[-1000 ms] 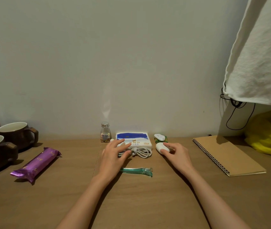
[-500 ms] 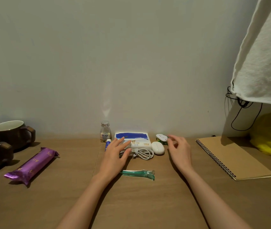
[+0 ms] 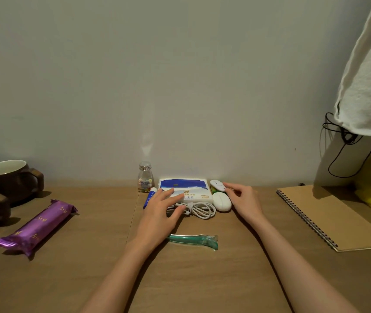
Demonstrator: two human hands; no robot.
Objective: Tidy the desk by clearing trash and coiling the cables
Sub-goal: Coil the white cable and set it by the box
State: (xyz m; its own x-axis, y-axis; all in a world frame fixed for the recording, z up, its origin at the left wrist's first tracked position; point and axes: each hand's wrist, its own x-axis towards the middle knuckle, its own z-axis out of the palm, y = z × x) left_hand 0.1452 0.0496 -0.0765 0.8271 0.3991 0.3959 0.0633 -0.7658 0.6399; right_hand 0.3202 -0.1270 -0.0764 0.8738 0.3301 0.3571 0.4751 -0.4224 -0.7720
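Left hand [image 3: 160, 212]: fingers spread flat, holding nothing, resting on the coiled white cable [image 3: 199, 210] and the front edge of the tissue pack [image 3: 185, 188].
Right hand [image 3: 244, 201]: loosely curled, fingertips touching the small white device [image 3: 217, 184] at its 11 o'clock; grip unclear.
White oval case [image 3: 221, 201]: just beside the cable's 3 o'clock.
Teal wrapper [image 3: 193, 240]: at the cable's 6 o'clock, apart.
Purple wrapper [image 3: 37, 225]: well off at 9 o'clock.

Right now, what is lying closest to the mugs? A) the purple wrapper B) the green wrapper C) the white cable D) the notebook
A: the purple wrapper lies just beside the mugs at the left; the other three are farther right.
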